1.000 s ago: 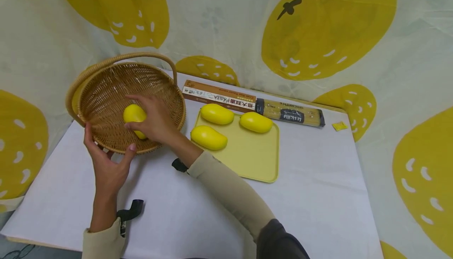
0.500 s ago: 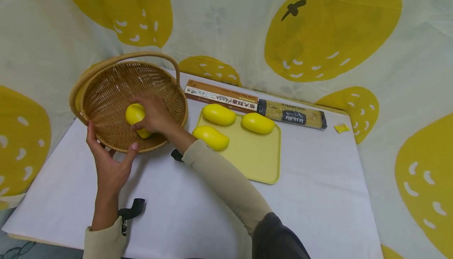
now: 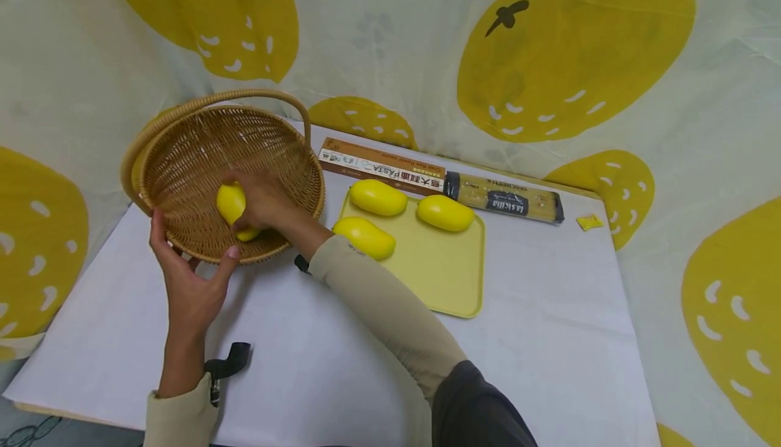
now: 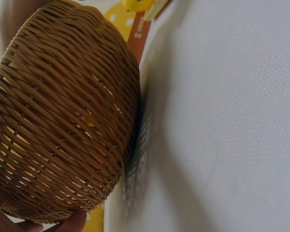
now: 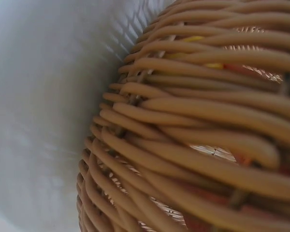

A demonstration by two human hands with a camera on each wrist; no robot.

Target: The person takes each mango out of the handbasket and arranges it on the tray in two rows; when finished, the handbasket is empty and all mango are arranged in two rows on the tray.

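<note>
A woven wicker basket [image 3: 183, 155] with a tall handle stands tilted toward me at the left of the table. My left hand [image 3: 194, 291] grips its near rim, thumb and fingers spread along the edge; in the left wrist view the fingertips [image 4: 75, 222] show at the basket's lower end. Inside the basket, my right hand [image 3: 265, 199] holds a yellow mango [image 3: 230, 204], its fingers partly hidden behind the fruit. The basket's outer weave [image 5: 198, 106] fills most of the right wrist view, with yellow glimpsed through the gaps.
A yellow tray [image 3: 448, 277] right of the basket bears three mangoes [image 3: 378, 197]. Behind it lie a pasta box [image 3: 381, 167] and a spaghetti packet [image 3: 509, 197]. A small yellow sachet [image 3: 589, 222] lies at the far right. A mango-print curtain [image 3: 390, 40] hangs behind the table.
My right hand has closed further round the mango, its raised finger coming down, and the mango has turned slightly. The left hand keeps its hold on the basket.
</note>
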